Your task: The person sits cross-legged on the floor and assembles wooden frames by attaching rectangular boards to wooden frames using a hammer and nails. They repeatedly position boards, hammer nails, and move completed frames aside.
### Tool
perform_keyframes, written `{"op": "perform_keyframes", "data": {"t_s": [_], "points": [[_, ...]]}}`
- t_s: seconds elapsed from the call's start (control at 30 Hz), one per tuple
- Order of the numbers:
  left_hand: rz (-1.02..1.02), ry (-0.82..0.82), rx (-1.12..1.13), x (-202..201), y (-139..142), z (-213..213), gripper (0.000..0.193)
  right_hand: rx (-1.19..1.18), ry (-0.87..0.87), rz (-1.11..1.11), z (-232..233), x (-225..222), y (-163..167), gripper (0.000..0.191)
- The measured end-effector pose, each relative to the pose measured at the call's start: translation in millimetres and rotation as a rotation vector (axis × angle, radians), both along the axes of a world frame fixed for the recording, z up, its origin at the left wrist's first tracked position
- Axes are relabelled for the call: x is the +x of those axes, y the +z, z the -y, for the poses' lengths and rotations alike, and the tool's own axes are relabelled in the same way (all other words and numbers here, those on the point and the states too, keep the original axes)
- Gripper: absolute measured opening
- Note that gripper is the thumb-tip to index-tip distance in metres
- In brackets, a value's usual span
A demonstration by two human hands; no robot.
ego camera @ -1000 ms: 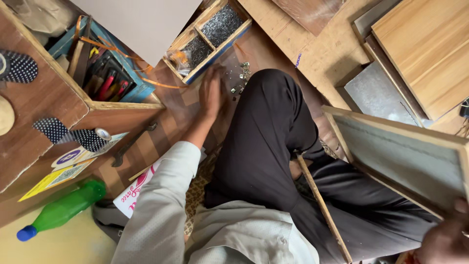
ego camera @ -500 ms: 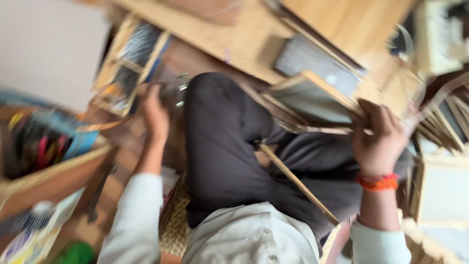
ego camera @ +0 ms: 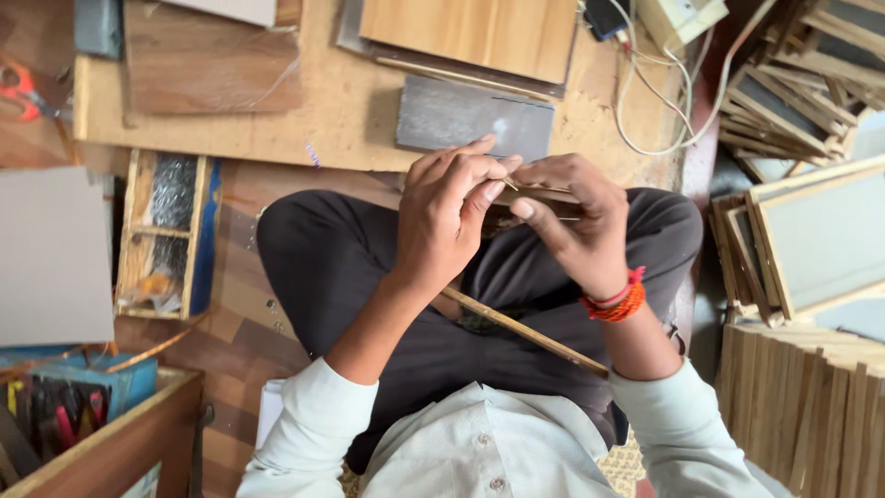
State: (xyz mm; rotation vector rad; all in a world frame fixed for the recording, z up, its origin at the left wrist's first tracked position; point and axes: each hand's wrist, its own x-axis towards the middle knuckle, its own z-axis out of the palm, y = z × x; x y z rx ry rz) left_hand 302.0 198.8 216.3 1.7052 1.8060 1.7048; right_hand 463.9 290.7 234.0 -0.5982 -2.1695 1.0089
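Workshop floor; small nail (ego camera: 509, 183) (barely visible) between both hands' grip.

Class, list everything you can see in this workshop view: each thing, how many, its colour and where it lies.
wooden strip: one, tan, across the lap
wooden piece: one, brown, between both hands
grey slab: one, on the plywood board
framed panels: several, wood-edged, right
wooden slats: stack, tan, lower right
tool box: one, blue, lower left
scissors: orange-handled, upper left
left hand: holding the piece
right hand: orange wristband, holding it too
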Motion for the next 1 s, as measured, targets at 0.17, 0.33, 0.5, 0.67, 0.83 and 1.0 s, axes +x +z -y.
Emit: {"op": "perform_keyframes", "data": {"t_s": [0.17,0.33,0.5,0.67,0.83,1.0], "points": [[-0.047,-0.026,-0.078,19,-10,-15,0.014,-0.141,-0.055,-0.021,-12,13,-17,0.011],[-0.109,-0.088,-0.114,8,-18,-9,0.039,-0.232,-0.051,0.052,-22,11,-15,0.012],[-0.419,-0.079,-0.015,-9,-35,-10,0.021,0.014,-0.007,0.168,-37,14,1,0.007],[-0.402,-0.082,0.072,-15,-54,-17,0.010,0.286,0.080,0.378,-36,3,5,0.011],[-0.450,-0.086,0.127,-24,-59,-20,0.008,0.287,0.111,0.450,-39,-16,3,0.008],[-0.451,-0.086,0.154,-30,-61,-22,0.007,0.344,0.118,0.450,-40,-22,-2,0.009]]}}
